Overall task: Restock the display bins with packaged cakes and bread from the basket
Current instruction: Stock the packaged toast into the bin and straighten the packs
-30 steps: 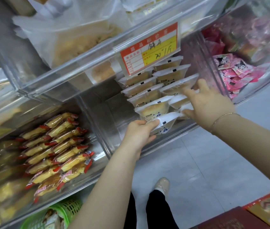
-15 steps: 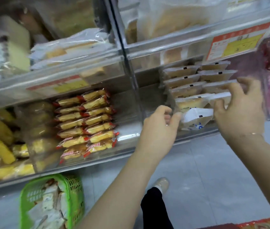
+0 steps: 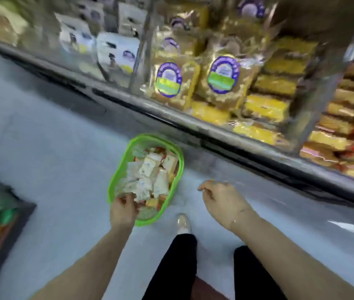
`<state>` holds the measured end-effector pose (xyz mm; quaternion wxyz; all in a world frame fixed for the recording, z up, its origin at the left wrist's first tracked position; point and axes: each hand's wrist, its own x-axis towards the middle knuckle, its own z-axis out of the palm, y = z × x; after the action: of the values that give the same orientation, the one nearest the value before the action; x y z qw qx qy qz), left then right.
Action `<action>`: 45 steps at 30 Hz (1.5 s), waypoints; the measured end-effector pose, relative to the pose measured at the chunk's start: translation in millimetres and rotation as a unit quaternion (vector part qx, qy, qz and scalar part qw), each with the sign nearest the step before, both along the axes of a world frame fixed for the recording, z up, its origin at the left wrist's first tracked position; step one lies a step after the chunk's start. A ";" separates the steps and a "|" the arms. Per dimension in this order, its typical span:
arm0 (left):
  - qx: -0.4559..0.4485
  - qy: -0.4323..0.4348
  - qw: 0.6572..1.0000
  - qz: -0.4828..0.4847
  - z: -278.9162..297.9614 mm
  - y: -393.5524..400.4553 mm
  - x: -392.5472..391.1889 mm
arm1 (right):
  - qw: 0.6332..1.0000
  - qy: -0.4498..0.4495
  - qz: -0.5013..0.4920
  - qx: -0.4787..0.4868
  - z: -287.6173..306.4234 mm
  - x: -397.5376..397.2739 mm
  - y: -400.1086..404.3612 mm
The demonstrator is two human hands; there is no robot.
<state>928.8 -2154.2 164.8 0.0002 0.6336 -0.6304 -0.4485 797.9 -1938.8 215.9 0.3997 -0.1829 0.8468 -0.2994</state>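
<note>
The display bins (image 3: 236,87) run across the top of the view, filled with bagged bread and yellow cakes, and below them is the pale floor (image 3: 52,148). On the floor, just in front of the bins' lower edge, stands the green basket (image 3: 178,167) with small packaged cakes (image 3: 150,169) piled inside. The left hand (image 3: 123,211) reaches into the basket's near end, but the blur hides whether its fingers grasp a packet; the right hand (image 3: 221,200) hangs beside the basket with loosely curled fingers, holding nothing.
</note>
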 end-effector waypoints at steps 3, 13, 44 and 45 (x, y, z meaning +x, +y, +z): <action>0.075 -0.130 0.988 -0.034 -79.4 -50.5 53.0 | 0.995 -0.059 0.055 0.058 -75.0 13.3 -71.9; 0.031 -0.215 0.961 -0.171 -297.6 -113.3 58.2 | 0.945 -0.266 -0.093 0.165 -314.9 28.2 -234.2; 0.342 0.268 0.848 0.303 -351.9 -159.7 87.3 | 0.911 -0.300 -0.281 -0.019 -391.6 -10.7 -318.6; 0.355 0.286 0.831 0.318 -352.7 -158.7 88.8 | 0.904 -0.310 -0.294 -0.009 -397.9 -11.5 -322.8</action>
<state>1017.6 -2312.9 -187.9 0.0983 0.5987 -0.1628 -0.7781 786.4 -2261.6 -182.0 0.5339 0.1723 0.6930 -0.4528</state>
